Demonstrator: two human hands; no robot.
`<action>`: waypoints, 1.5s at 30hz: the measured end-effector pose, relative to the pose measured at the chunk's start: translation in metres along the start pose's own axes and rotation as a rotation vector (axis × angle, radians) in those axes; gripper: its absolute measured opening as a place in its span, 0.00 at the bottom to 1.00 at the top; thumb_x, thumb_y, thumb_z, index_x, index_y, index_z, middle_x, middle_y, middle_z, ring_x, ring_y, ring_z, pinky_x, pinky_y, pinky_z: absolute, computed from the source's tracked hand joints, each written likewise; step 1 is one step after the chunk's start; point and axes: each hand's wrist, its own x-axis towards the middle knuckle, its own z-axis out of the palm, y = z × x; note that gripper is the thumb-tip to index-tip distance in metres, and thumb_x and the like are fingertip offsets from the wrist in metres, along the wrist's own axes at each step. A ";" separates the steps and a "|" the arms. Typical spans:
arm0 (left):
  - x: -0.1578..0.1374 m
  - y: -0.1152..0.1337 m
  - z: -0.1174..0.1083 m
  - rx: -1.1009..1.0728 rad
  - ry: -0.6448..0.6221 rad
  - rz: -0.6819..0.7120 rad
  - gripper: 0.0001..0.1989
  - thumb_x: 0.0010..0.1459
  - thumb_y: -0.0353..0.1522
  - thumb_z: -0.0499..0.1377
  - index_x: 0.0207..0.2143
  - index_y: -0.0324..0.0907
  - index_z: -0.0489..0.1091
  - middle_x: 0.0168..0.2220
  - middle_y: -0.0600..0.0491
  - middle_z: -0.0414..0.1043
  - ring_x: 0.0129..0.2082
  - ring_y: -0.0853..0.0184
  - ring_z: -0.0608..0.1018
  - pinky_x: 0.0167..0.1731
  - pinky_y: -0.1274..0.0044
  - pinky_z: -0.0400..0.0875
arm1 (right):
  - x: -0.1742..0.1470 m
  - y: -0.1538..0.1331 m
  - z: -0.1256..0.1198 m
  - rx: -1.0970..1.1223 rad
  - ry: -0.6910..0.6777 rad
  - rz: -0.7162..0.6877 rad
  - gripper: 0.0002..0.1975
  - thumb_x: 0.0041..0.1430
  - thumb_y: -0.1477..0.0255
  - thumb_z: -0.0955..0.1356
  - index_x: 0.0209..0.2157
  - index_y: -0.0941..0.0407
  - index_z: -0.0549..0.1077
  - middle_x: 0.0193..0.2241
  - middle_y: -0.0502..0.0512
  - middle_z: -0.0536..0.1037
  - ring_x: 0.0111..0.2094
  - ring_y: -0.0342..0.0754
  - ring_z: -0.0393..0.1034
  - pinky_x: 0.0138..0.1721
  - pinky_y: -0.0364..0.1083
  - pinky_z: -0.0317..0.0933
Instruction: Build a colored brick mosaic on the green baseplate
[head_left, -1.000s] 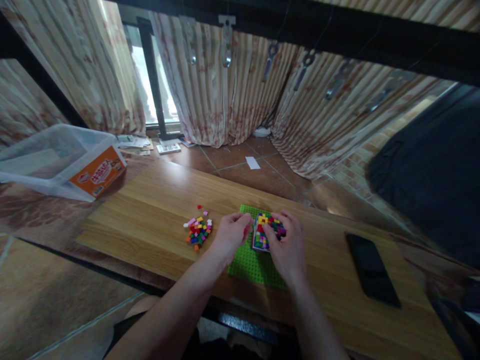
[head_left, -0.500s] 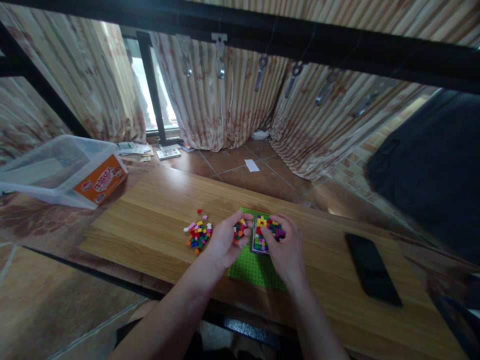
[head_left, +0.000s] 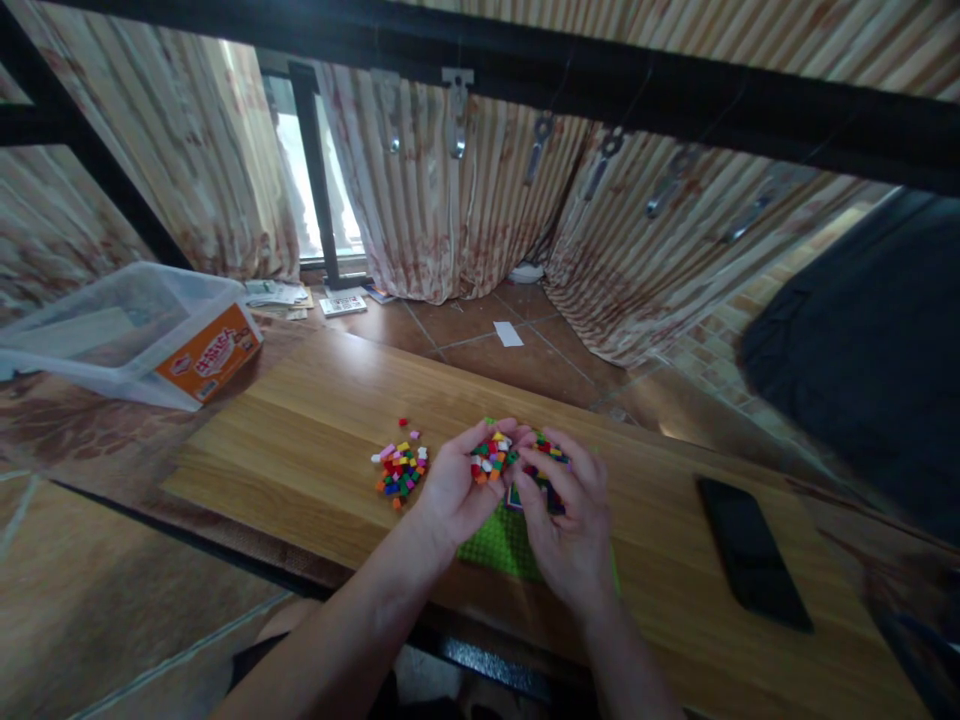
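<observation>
My left hand (head_left: 454,492) is turned palm up and cupped around a heap of small coloured building bricks (head_left: 491,460). My right hand (head_left: 574,510) has its thumb and fingertips drawn together at the edge of that heap; whatever is between them is too small to make out. Beneath the right hand lies a block covered in multicoloured bricks (head_left: 556,448), partly hidden by the fingers. It rests on a green studded baseplate (head_left: 499,545). A loose pile of bricks (head_left: 401,470) lies on the wooden table left of my left hand.
On the table's right side lies a black phone (head_left: 754,550). A clear plastic bin (head_left: 150,330) with an orange label stands beyond the table's left end. A black bar (head_left: 525,60) with hanging metal hooks crosses above. Papers (head_left: 274,295) are at the back left.
My right hand has lifted off the brick-covered block and moved its fingertips to the bricks in my left palm. The left hand has opened up more, showing more of its bricks.
</observation>
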 end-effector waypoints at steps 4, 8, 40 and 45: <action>-0.001 -0.001 0.000 0.009 -0.067 -0.014 0.14 0.64 0.29 0.51 0.33 0.33 0.75 0.35 0.44 0.78 0.37 0.65 0.80 0.35 0.79 0.74 | -0.001 -0.001 0.003 -0.034 -0.064 0.025 0.14 0.64 0.67 0.65 0.50 0.50 0.73 0.55 0.58 0.69 0.56 0.55 0.63 0.57 0.61 0.58; -0.004 -0.001 0.002 0.016 -0.088 -0.041 0.14 0.65 0.29 0.50 0.35 0.33 0.75 0.34 0.44 0.78 0.36 0.66 0.80 0.33 0.80 0.74 | -0.002 0.002 0.006 -0.006 -0.024 0.076 0.11 0.64 0.68 0.65 0.46 0.52 0.75 0.55 0.59 0.70 0.56 0.55 0.63 0.56 0.60 0.59; -0.010 0.001 -0.007 0.480 -0.155 -0.033 0.17 0.40 0.36 0.73 0.25 0.34 0.72 0.22 0.55 0.68 0.15 0.82 0.59 0.12 0.86 0.41 | 0.003 0.013 -0.014 0.729 0.118 0.560 0.05 0.55 0.67 0.73 0.34 0.52 0.79 0.31 0.50 0.80 0.33 0.45 0.73 0.37 0.46 0.67; -0.006 0.006 -0.010 0.445 -0.077 0.031 0.16 0.41 0.35 0.72 0.25 0.33 0.72 0.22 0.56 0.66 0.16 0.82 0.60 0.12 0.87 0.42 | 0.007 0.034 -0.031 0.661 0.268 0.586 0.13 0.54 0.68 0.73 0.42 0.52 0.79 0.28 0.48 0.78 0.30 0.43 0.72 0.35 0.45 0.65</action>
